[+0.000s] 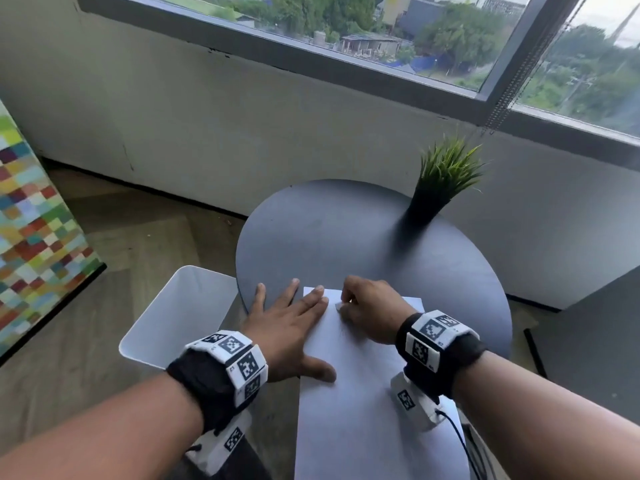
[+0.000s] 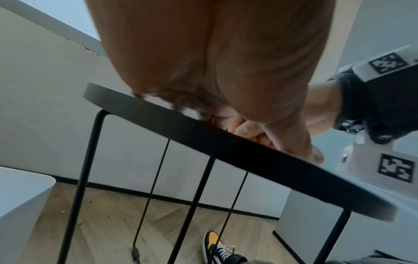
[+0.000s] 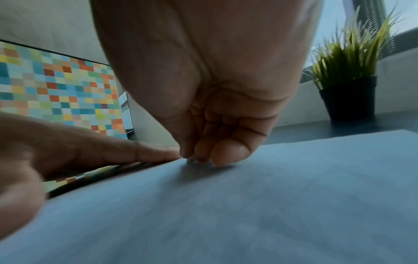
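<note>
Head view: white paper sheet (image 1: 363, 393) lies on the near side of the round dark bench (image 1: 329, 230). Right hand (image 1: 370, 311) has its fingers curled, pinching a small white block (image 1: 338, 306) against the sheet near its far left corner. Left hand (image 1: 291, 327) is spread flat, fingertips and thumb on the paper's left edge. Potted plant (image 1: 440, 181) sits further back, and a white bin (image 1: 173, 313) stands beside the bench.

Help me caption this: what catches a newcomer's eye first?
The white sheet on the dark round table: the left hand lies flat on its edge, the right hand pinches a small white piece against it. A spiky green plant stands at the table's far right.
</note>
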`<action>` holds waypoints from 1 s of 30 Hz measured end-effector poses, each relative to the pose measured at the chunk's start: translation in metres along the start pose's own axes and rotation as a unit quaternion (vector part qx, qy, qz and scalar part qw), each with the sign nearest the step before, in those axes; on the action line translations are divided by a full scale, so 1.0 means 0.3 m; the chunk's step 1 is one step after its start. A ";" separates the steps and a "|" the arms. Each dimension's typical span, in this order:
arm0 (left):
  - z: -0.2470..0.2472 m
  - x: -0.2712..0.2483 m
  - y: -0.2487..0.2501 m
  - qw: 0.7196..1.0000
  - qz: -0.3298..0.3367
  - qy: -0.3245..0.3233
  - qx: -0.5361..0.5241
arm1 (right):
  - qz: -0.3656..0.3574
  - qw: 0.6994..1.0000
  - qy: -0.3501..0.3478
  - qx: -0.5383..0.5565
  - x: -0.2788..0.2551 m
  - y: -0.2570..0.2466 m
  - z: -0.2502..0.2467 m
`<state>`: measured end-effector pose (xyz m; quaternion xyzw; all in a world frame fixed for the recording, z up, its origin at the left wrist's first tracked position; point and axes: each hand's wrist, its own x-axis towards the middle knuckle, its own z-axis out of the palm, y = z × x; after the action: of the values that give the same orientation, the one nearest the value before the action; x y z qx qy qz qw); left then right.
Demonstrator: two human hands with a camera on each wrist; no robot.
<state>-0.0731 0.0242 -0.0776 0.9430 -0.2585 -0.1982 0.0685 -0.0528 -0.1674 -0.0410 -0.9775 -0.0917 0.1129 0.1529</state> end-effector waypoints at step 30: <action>0.007 0.005 -0.001 1.000 0.001 0.012 -0.023 | 0.037 0.998 0.021 -0.038 0.038 0.070 -0.016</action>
<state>-0.0727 0.0238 -0.0802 0.9430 -0.2542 -0.1931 0.0937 -0.0377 -0.1862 -0.0453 -0.9874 -0.0562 0.0948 0.1136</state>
